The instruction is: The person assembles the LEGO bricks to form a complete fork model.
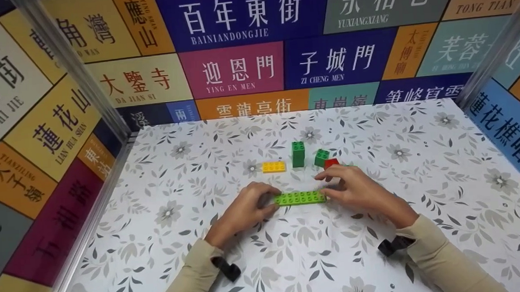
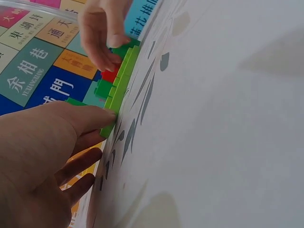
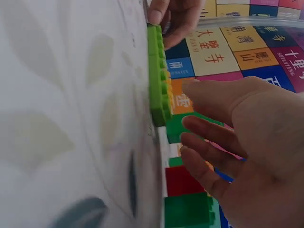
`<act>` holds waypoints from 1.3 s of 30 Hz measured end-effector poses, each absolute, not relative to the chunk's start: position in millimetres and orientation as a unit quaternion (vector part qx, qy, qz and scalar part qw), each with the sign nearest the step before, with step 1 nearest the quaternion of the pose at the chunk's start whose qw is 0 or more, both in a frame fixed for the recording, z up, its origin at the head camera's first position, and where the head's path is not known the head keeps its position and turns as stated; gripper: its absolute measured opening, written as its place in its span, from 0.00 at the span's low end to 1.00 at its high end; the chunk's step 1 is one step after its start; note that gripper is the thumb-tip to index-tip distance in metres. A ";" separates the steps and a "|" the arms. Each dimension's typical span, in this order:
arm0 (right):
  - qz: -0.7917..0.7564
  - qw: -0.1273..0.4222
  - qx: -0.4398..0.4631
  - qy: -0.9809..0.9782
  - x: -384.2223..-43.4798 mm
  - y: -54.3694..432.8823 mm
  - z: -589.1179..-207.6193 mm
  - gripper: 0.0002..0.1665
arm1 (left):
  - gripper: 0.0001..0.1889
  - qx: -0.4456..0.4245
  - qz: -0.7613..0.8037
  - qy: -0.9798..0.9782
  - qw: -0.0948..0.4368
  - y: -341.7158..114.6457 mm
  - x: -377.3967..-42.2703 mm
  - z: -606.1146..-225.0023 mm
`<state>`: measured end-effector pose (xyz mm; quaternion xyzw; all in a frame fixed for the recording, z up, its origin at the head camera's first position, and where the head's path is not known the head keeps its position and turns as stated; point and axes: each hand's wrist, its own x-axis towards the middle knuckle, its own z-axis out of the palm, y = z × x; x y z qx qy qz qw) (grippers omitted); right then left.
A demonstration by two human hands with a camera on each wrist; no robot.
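A low strip of light green toy building bricks (image 1: pixel 299 198) lies flat on the table, studs up; a seam shows partway along its side in the right wrist view. My left hand (image 1: pixel 245 204) pinches its left end, thumb (image 2: pixel 95 118) on the near side. By the right end is my right hand (image 1: pixel 360 187), fingers spread and slightly bent; the right wrist view shows its thumb (image 3: pixel 209 92) apart from the bricks. Behind the strip stand a yellow brick (image 1: pixel 273 167), a tall dark green stack (image 1: pixel 298 155), a small dark green brick (image 1: pixel 321 157) and a red brick (image 1: pixel 331 163).
Another green brick (image 3: pixel 187 209) sits beside the red one, mostly hidden by the right hand in the head view. A flower-patterned cloth (image 1: pixel 167 240) covers the table. Panels with printed signs (image 1: pixel 233 69) wall in the back and sides.
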<state>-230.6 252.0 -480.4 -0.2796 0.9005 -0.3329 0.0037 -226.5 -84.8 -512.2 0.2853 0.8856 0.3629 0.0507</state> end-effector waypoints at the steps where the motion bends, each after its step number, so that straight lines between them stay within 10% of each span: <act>1: -0.340 -0.012 -0.278 0.898 -231.7 254.5 -478.0 0.20 | 0.19 0.284 0.362 0.886 0.051 -84.5 -226.4 -512.0; 9: -0.335 -0.096 -0.241 0.906 -243.3 280.3 -461.0 0.17 | 0.19 0.281 0.355 0.890 0.051 -83.1 -227.0 -510.2; 39: -0.302 0.005 -0.200 0.932 -257.8 318.3 -469.9 0.24 | 0.18 0.293 0.349 0.890 0.032 -82.8 -224.7 -511.7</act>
